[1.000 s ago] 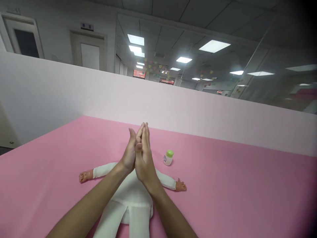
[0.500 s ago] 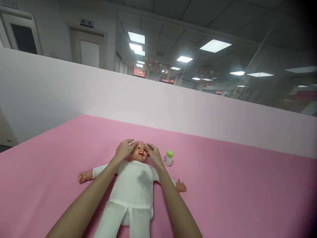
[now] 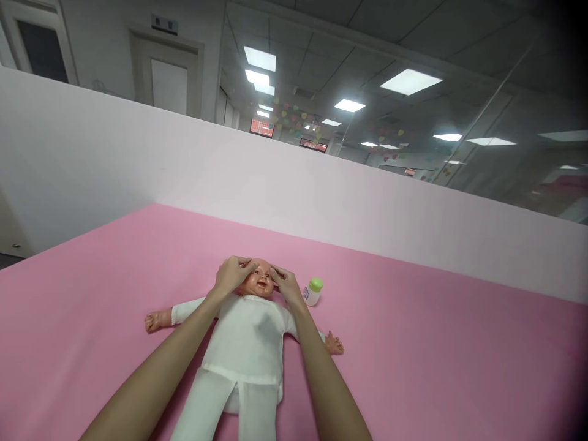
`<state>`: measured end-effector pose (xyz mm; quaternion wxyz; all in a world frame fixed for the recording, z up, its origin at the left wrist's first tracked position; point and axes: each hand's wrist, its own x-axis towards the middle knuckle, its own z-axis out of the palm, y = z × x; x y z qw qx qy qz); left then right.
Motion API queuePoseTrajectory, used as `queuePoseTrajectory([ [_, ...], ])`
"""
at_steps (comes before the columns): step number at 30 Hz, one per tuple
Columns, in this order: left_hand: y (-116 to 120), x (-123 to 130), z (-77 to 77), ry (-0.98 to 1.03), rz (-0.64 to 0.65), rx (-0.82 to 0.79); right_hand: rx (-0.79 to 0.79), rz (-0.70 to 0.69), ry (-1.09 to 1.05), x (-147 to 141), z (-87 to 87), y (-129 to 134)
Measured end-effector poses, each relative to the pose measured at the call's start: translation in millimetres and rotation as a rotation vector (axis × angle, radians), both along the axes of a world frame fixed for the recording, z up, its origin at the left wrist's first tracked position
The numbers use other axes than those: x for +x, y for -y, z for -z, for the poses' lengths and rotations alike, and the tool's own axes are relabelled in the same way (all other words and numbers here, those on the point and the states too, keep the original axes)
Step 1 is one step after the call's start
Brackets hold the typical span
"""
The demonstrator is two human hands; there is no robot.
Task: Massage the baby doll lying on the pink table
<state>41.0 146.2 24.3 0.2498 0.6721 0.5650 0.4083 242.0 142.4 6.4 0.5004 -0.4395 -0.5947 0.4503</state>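
Left hand (image 3: 229,275) on doll's head (image 3: 261,285)

Plain pink across the table (image 3: 427,331) — off-white on the low wall (image 3: 285,190). White on the doll's shirt (image 3: 243,343) and trousers (image 3: 258,407), grey-patched at the chest; lime green on the bottle's cap (image 3: 316,284) — whitish below.

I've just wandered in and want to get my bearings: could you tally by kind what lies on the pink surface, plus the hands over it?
Doll: 1
Jar with green lid: 1
Hands: 2 (left hand, right hand)
Total: 4
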Motion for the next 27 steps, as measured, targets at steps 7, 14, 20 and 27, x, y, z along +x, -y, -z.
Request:
queuePoseTrajectory([
  [7,-7.7,-7.8,8.6,0.115,0.06,-0.016,-0.017,0.029,-0.002,-0.2,1.8,0.8],
  [14,4.3,-0.7,-0.3,0.012,0.044,0.01,0.033,0.03,0.054,-4.6,-2.2,-0.6],
  [20,4.8,2.3,-0.2,-0.021,-0.008,0.014,0.045,0.024,0.056,-2.4,3.0,-4.9],
  [27,-4.9,-6.4,6.9,0.076,0.067,-0.017,-0.021,0.029,-0.013,1.4,10.6,-8.0],
])
